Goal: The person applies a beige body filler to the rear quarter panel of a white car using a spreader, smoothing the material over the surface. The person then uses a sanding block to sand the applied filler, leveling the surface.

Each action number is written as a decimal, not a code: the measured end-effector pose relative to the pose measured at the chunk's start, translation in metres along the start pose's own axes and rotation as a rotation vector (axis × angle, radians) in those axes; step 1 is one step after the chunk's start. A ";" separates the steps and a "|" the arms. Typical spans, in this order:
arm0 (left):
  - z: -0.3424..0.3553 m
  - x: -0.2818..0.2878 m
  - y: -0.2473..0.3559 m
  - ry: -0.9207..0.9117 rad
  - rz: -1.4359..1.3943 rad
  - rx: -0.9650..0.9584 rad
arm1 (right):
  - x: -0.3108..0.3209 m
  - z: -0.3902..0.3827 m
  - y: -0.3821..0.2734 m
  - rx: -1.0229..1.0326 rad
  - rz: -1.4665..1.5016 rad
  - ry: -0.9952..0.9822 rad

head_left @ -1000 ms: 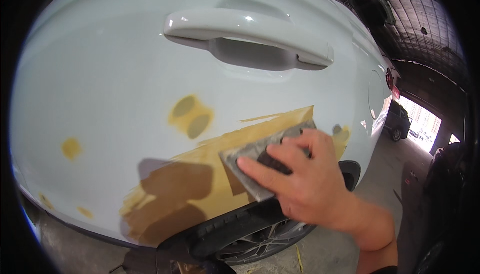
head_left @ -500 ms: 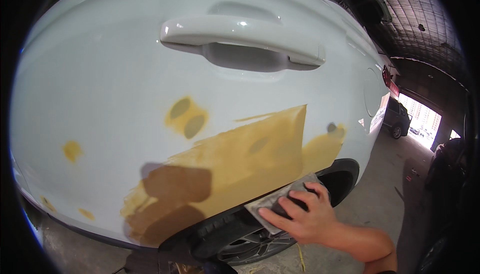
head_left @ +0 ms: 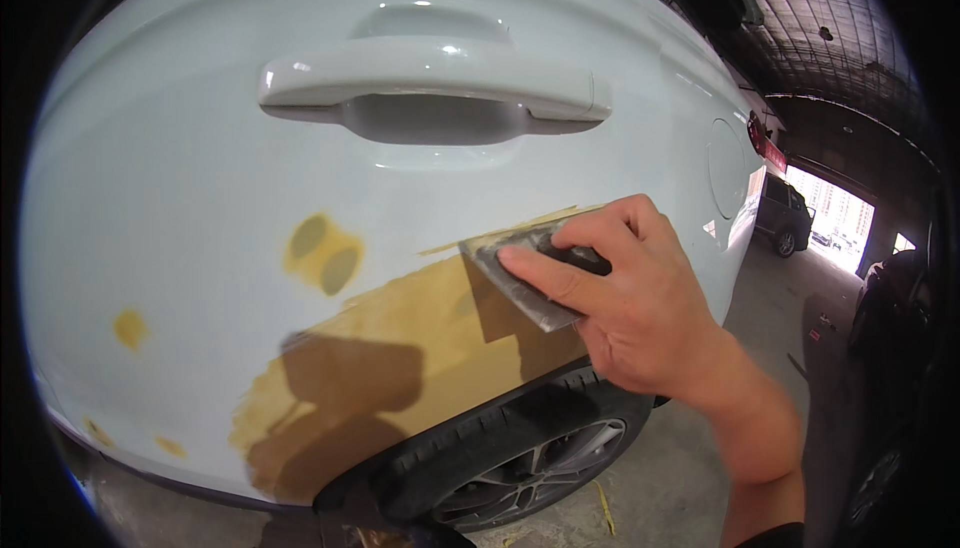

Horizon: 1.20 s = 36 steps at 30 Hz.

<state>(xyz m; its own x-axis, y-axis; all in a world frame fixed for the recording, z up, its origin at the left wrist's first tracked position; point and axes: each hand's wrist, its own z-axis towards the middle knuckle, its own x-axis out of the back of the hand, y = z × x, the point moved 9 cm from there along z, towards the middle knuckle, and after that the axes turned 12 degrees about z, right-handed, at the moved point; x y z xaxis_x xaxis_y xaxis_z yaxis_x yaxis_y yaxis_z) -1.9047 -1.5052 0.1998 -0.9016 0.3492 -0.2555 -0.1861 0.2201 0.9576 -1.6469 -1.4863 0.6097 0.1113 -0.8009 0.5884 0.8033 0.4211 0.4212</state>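
My right hand (head_left: pixel 640 298) presses a grey sanding block (head_left: pixel 520 273) flat against the pale blue-white car door (head_left: pixel 180 178), at the upper right end of a large yellow-brown filler patch (head_left: pixel 400 348). My fingers lie spread over the block's top. Two smaller filler spots (head_left: pixel 322 253) sit to the left of the block, below the door handle (head_left: pixel 430 83). My left hand is out of view.
A black tyre with a grey alloy wheel (head_left: pixel 520 453) sits under the panel's arch. Small filler dots (head_left: pixel 130 328) mark the door's left side. Concrete floor lies to the right, and a dark parked car (head_left: pixel 780 218) stands by the bright garage opening.
My right hand with the sanding block went down to the wheel arch half a second ago and has now come back up and left onto the patch's upper edge.
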 end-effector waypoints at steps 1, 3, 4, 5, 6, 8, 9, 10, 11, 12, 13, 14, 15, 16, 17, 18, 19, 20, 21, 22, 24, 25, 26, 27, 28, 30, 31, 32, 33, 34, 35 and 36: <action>0.001 -0.001 -0.001 -0.010 0.028 0.031 | -0.003 -0.001 -0.004 -0.010 0.013 -0.013; 0.003 -0.001 -0.002 -0.033 0.084 0.094 | -0.011 -0.006 -0.013 -0.006 0.032 -0.046; 0.004 -0.003 0.001 -0.032 0.082 0.068 | -0.014 -0.010 -0.018 -0.004 0.052 -0.049; 0.005 -0.003 0.004 -0.030 0.079 0.040 | -0.017 -0.016 -0.023 -0.001 0.071 -0.050; 0.005 -0.003 0.006 -0.026 0.075 0.012 | -0.022 -0.024 -0.030 0.025 0.039 -0.064; 0.004 -0.004 0.004 -0.027 0.063 0.025 | -0.033 -0.042 -0.039 0.032 0.031 -0.078; 0.004 -0.005 0.002 -0.026 0.057 0.032 | -0.040 -0.052 -0.043 0.035 0.028 -0.085; 0.003 -0.006 0.001 -0.028 0.051 0.035 | -0.046 -0.063 -0.046 0.048 -0.024 -0.076; 0.002 -0.007 0.000 -0.031 0.047 0.037 | -0.051 -0.072 -0.049 0.053 -0.030 -0.059; 0.001 -0.007 0.000 -0.033 0.042 0.037 | -0.056 -0.082 -0.051 0.059 -0.036 -0.041; 0.000 -0.008 0.000 -0.038 0.046 0.031 | -0.060 -0.090 -0.052 0.065 -0.042 -0.022; -0.001 -0.008 0.001 -0.044 0.051 0.025 | -0.063 -0.098 -0.053 0.065 -0.060 -0.002; -0.003 -0.009 0.001 -0.049 0.056 0.019 | -0.066 -0.104 -0.053 0.055 -0.060 -0.013; -0.004 -0.009 0.001 -0.038 0.044 0.022 | -0.065 -0.109 -0.053 0.051 -0.064 -0.009; -0.006 -0.009 0.001 -0.028 0.032 0.027 | -0.065 -0.112 -0.051 0.026 -0.076 -0.042; -0.008 -0.008 0.001 -0.019 0.020 0.031 | -0.063 -0.115 -0.050 0.017 -0.102 -0.091; -0.010 -0.008 0.002 -0.030 0.025 0.030 | -0.050 -0.115 -0.051 0.030 -0.107 -0.052; -0.011 -0.007 0.005 -0.040 0.031 0.025 | -0.036 -0.113 -0.049 0.023 -0.113 -0.042; -0.012 -0.007 0.007 -0.049 0.034 0.016 | -0.018 -0.109 -0.048 0.062 -0.118 0.018; -0.012 -0.007 0.007 -0.060 0.045 0.030 | -0.002 -0.103 -0.038 0.014 -0.111 0.034; -0.009 -0.013 0.006 -0.092 0.074 0.061 | 0.030 -0.084 -0.016 0.010 -0.109 0.129; -0.007 -0.015 0.007 -0.081 0.071 0.043 | 0.038 -0.073 0.000 -0.021 -0.095 0.123; -0.005 -0.019 0.007 -0.067 0.067 0.029 | 0.042 -0.062 0.014 -0.053 -0.063 0.112; -0.004 -0.023 0.007 -0.049 0.063 0.015 | 0.043 -0.052 0.023 -0.047 -0.115 0.093; -0.003 -0.026 0.006 -0.032 0.058 0.014 | 0.043 -0.043 0.027 -0.027 -0.103 0.084; -0.002 -0.029 0.006 0.002 0.048 0.012 | 0.037 -0.031 0.031 -0.020 -0.086 0.063; -0.001 -0.031 0.007 -0.013 0.067 0.018 | 0.033 -0.026 0.030 -0.010 -0.077 0.054; -0.001 -0.030 0.008 -0.027 0.088 0.024 | 0.029 -0.023 0.029 -0.012 -0.050 0.055; -0.001 -0.029 0.009 -0.041 0.106 0.029 | 0.025 -0.020 0.027 -0.014 -0.035 0.042; -0.001 -0.026 0.012 -0.039 0.110 0.025 | 0.021 -0.019 0.025 -0.026 -0.003 0.037; 0.000 -0.024 0.013 -0.038 0.114 0.021 | 0.016 -0.019 0.023 -0.034 0.027 0.010; 0.001 -0.023 0.013 -0.037 0.117 0.018 | 0.014 -0.020 0.024 -0.071 0.041 0.013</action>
<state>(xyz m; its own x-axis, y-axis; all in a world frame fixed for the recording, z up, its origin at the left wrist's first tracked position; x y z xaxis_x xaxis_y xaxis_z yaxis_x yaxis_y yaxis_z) -1.8863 -1.5095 0.2183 -0.9017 0.4066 -0.1468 -0.0727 0.1921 0.9787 -1.6143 -1.4956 0.6141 0.1528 -0.7891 0.5949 0.8373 0.4231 0.3462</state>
